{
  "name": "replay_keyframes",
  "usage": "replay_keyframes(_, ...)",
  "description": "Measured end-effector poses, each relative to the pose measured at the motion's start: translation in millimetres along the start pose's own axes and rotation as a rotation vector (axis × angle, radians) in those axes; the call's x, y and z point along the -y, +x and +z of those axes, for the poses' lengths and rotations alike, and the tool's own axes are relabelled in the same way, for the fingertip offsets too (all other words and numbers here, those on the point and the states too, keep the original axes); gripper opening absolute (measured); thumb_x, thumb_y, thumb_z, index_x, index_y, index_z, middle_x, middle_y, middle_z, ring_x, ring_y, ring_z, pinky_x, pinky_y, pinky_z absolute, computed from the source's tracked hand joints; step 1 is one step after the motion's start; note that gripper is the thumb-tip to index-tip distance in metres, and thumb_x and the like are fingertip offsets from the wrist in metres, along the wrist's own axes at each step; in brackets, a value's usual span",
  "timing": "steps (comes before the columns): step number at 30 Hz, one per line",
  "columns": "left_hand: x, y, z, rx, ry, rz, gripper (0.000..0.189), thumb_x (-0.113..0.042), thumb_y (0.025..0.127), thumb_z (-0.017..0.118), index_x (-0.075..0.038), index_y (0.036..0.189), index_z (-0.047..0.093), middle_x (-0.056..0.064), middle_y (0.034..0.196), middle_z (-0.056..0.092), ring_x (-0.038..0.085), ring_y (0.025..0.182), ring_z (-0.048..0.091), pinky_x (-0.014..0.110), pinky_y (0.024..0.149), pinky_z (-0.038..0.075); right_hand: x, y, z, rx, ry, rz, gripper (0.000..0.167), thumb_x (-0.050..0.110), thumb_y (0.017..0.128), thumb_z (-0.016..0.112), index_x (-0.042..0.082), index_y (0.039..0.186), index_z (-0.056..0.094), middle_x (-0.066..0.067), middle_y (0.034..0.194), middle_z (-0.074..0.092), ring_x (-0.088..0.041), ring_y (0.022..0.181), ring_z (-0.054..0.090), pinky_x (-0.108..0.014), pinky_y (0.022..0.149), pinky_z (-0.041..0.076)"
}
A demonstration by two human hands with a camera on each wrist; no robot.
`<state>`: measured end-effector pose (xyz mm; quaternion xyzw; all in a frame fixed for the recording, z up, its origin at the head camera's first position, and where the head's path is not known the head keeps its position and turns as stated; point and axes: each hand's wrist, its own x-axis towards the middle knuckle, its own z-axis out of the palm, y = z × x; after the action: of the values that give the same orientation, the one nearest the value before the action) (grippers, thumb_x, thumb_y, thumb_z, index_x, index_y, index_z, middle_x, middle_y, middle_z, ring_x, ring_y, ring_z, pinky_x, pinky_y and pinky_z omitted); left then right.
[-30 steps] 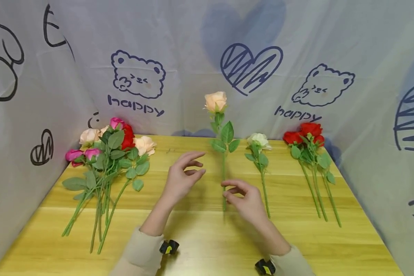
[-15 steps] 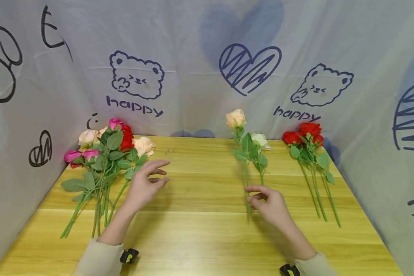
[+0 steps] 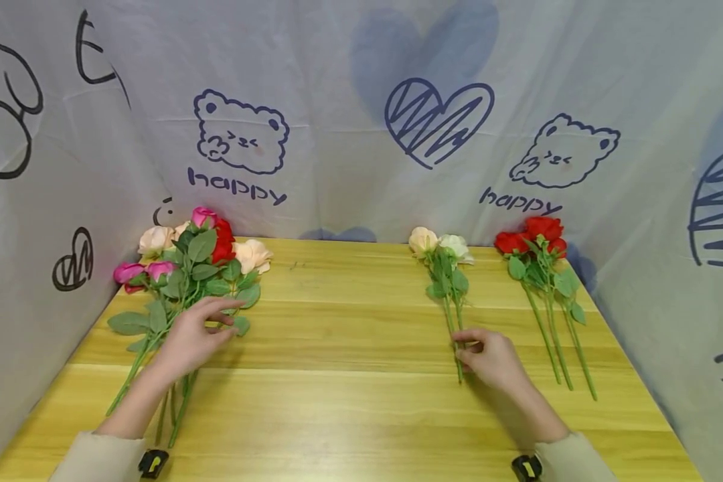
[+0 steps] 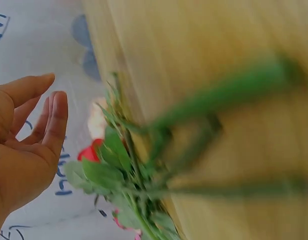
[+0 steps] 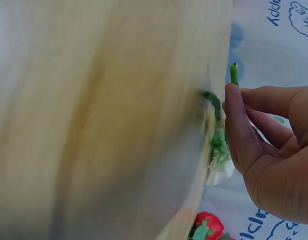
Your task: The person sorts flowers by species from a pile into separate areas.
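Swung the peach rose right and down; it's just beside the white rose, stem pinched low in my right hand. Left hand slid over the mixed bunch, fingers loosely bent, holding nothing. Tip: lay it flat before letting go, or leaves could snag. Pale petals, slim green stalk.

Left hand loose, right hand pinching.
Both forearms reach in from the bottom edge of the head view, the hands well apart; at lower left, the fingers bend gently with tips parted, while those at lower right draw together at the tips.
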<state>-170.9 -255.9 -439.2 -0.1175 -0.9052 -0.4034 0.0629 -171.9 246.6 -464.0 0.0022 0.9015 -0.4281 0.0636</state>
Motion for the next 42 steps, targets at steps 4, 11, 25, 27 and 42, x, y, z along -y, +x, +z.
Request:
replay_keyframes(4, 12.6, -8.0, -9.4, 0.04, 0.055, -0.022, 0.044, 0.004, 0.09, 0.076, -0.001, 0.134, 0.068, 0.019, 0.129, 0.063, 0.032, 0.102, 0.068, 0.034, 0.078, 0.063, -3.4, 1.5, 2.1, 0.012, -0.028, -0.004, 0.03, -0.002, 0.096, 0.068, -0.001, 0.125, 0.072, -0.015, 0.107, 0.074, -0.018, 0.074, 0.071, -0.03, 0.063, 0.061)
replay_keyframes(11, 25.1, -14.6, -18.3, 0.117, 0.11, -0.093, 0.045, -0.002, 0.088, 0.081, 0.001, 0.132, 0.068, 0.021, 0.119, 0.066, 0.03, 0.096, 0.068, 0.025, 0.065, 0.055, -3.2, 2.9, 3.1, 0.003, -0.096, -0.012, 0.029, 0.001, 0.096, 0.07, 0.002, 0.124, 0.073, -0.009, 0.099, 0.075, -0.016, 0.067, 0.068, -0.029, 0.054, 0.054)
replay_keyframes(25, 38.3, -15.4, -17.4, 0.188, 0.148, -0.182, 0.047, -0.006, 0.084, 0.086, 0.004, 0.127, 0.07, 0.019, 0.115, 0.066, 0.023, 0.091, 0.067, 0.033, 0.069, 0.054, -2.5, 4.0, 1.8, 0.017, -0.145, -0.056, 0.029, 0.001, 0.093, 0.073, 0.002, 0.122, 0.074, -0.002, 0.078, 0.071, -0.015, 0.063, 0.065, -0.027, 0.052, 0.048)
replay_keyframes(27, 38.6, -13.9, -17.7, 0.195, 0.151, -0.189, 0.046, -0.005, 0.084, 0.085, 0.004, 0.126, 0.07, 0.02, 0.114, 0.066, 0.023, 0.09, 0.067, 0.034, 0.07, 0.054, -3.7, 4.2, 1.3, 0.023, -0.141, -0.054, 0.029, 0.002, 0.092, 0.074, 0.002, 0.122, 0.074, -0.001, 0.078, 0.071, -0.015, 0.064, 0.065, -0.028, 0.054, 0.049)
replay_keyframes(42, 36.8, -9.7, -16.0, 0.24, 0.098, -0.247, 0.04, 0.0, 0.089, 0.074, 0.007, 0.128, 0.067, 0.019, 0.112, 0.07, 0.033, 0.099, 0.07, 0.038, 0.074, 0.059, -11.9, 7.4, -2.2, 0.065, -0.004, -0.021, 0.031, -0.002, 0.091, 0.075, -0.001, 0.122, 0.073, -0.008, 0.093, 0.073, -0.019, 0.07, 0.07, -0.031, 0.064, 0.061)
